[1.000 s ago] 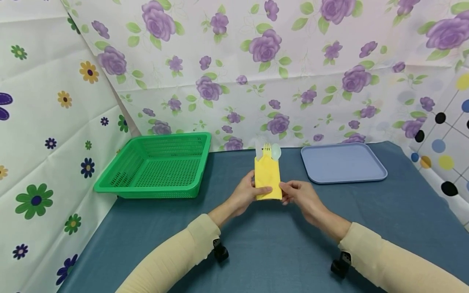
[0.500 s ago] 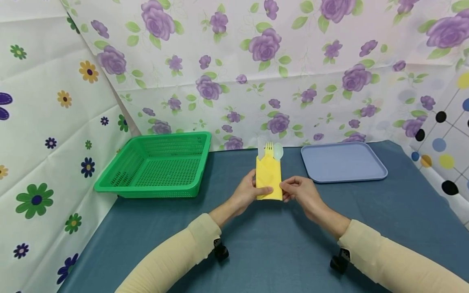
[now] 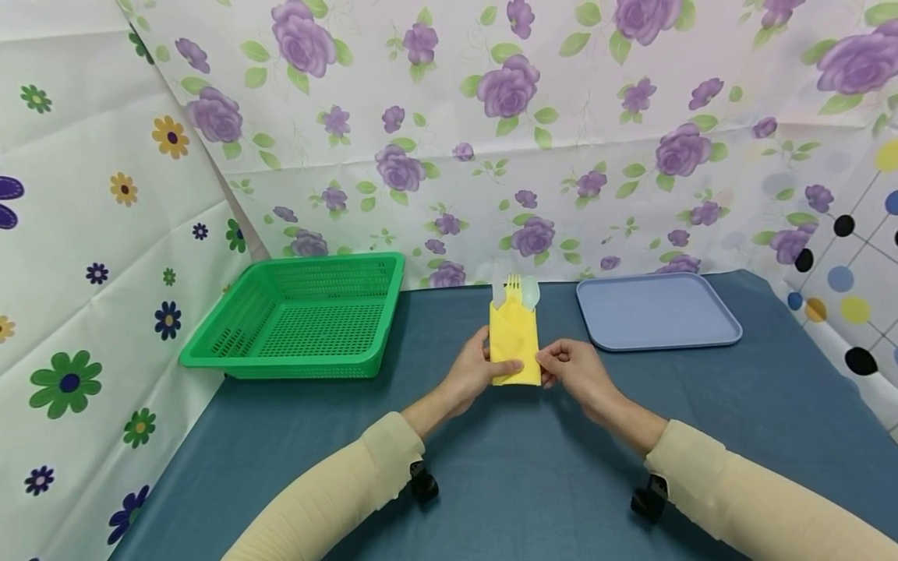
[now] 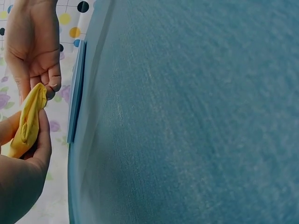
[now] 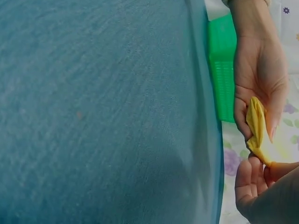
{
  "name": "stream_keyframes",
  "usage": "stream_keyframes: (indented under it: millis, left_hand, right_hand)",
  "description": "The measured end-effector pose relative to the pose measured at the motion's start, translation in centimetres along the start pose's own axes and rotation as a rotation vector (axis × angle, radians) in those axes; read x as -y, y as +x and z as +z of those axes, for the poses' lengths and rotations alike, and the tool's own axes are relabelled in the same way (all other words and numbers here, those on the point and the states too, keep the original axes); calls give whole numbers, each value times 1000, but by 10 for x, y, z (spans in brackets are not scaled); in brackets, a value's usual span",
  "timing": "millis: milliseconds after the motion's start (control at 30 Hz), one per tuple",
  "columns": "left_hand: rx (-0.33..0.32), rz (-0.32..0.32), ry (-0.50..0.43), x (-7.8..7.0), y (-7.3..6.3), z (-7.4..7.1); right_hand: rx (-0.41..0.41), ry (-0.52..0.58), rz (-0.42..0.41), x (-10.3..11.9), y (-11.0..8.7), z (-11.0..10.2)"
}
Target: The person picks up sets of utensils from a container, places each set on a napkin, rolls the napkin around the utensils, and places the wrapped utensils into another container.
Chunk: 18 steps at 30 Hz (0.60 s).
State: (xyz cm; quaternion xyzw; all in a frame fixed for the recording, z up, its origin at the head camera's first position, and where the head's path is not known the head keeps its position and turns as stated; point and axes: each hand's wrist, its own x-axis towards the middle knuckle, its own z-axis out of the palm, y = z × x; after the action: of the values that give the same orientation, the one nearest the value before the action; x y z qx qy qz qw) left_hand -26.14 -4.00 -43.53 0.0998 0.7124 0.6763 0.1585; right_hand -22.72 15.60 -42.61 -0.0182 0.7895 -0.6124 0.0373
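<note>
A folded yellow napkin pouch (image 3: 514,335) is held upright above the table in the head view. Out of its top stick a clear knife (image 3: 499,291), a yellow fork (image 3: 514,287) and a pale spoon (image 3: 530,291). My left hand (image 3: 468,369) grips the pouch from its left side, thumb across the front and fingers behind. The right hand (image 3: 577,372) pinches the pouch's lower right edge between thumb and fingers. In both wrist views the pouch's folded bottom end shows between the hands; the cutlery is hidden there.
A green plastic basket (image 3: 284,362) stands at the back left of the blue-covered table (image 3: 540,483). At the back right lies a flat blue-grey tray (image 3: 659,312). Flowered cloth (image 3: 421,93) hangs behind the table.
The pouch has shifted and tilted very slightly while both hands keep hold of it. The right hand has moved up a little along the pouch's edge. Basket and tray stay put.
</note>
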Motion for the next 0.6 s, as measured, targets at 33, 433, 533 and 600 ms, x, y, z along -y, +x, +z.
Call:
stream_keyframes:
  millis: [33, 433, 533, 600]
  left_hand:
    - [-5, 1, -5, 0, 0, 0]
    - [-19, 35, -12, 2, 1, -2]
    - [-12, 28, -16, 2, 1, -2]
    - [-9, 23, -19, 2, 1, -2]
  right_hand:
    - [9, 15, 5, 0, 0, 0]
    - [-26, 14, 23, -3, -6, 5]
    - [-38, 18, 24, -3, -6, 5]
    - [-42, 25, 21, -2, -7, 5]
